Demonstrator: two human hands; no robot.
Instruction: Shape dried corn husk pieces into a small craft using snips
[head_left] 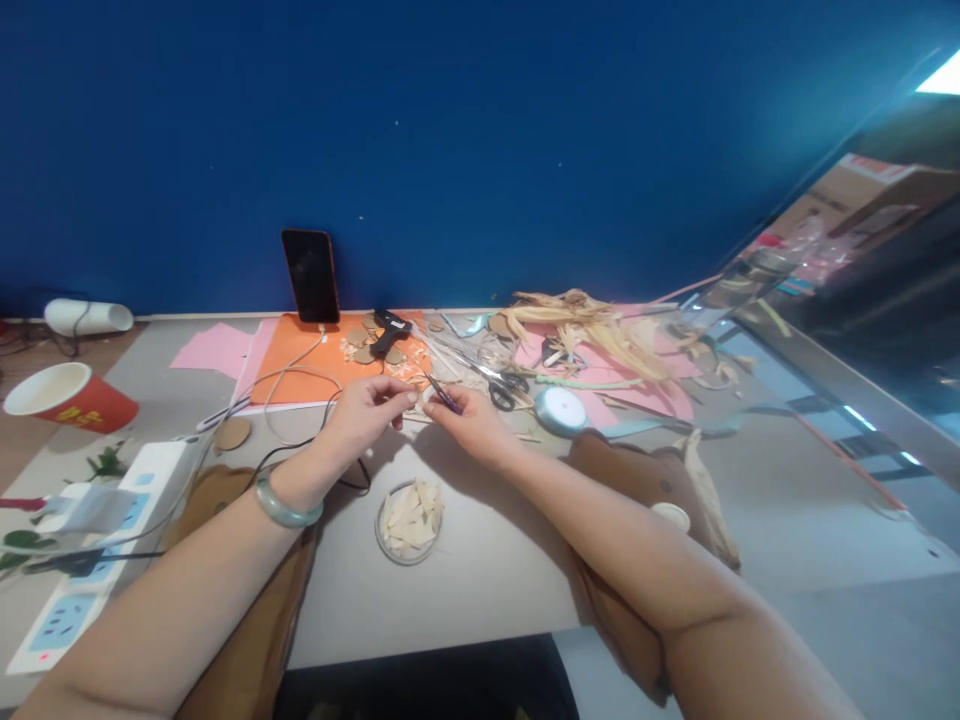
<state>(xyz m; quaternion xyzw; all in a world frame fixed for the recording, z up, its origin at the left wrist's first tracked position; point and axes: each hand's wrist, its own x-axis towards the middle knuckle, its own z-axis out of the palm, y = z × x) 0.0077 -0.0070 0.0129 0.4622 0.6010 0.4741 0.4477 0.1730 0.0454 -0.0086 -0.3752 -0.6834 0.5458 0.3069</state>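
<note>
My left hand has its thumb and forefinger pinched together; a pale bit shows at the fingertips, too small to name. Close beside it, my right hand grips slim, dark tweezers whose points rise up and to the left. The fingertips of both hands almost meet above the table. Below them stands a small clear bowl filled with pale, flat cut pieces that look like dried husk.
Behind my hands lie a black glue gun, scissors, dried husks and a blue ribbon spool. A phone leans on the blue wall. At left are a paper cup, cables and a power strip.
</note>
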